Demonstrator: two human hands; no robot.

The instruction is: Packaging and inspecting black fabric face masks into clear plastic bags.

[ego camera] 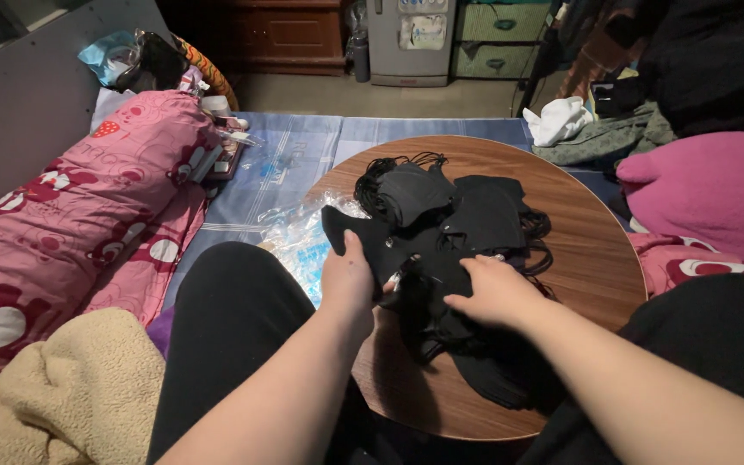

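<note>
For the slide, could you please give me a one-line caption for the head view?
Left hand and right hand handle black face masks piled on a round wooden table.

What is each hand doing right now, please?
Left hand: closed on the edge of a black mask.
Right hand: fingers down on the mask pile; whether it grips cannot be told.

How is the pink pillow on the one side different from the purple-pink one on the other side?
The long pink pillow has a pattern of red and white shapes; the magenta cushion is plain. The long pink pillow is stretched out like a bolster, and the magenta cushion is rounder and humped. The pink one lies beside the left hand, the magenta one beyond the right hand. Both are soft and lie by the round wooden table.
</note>
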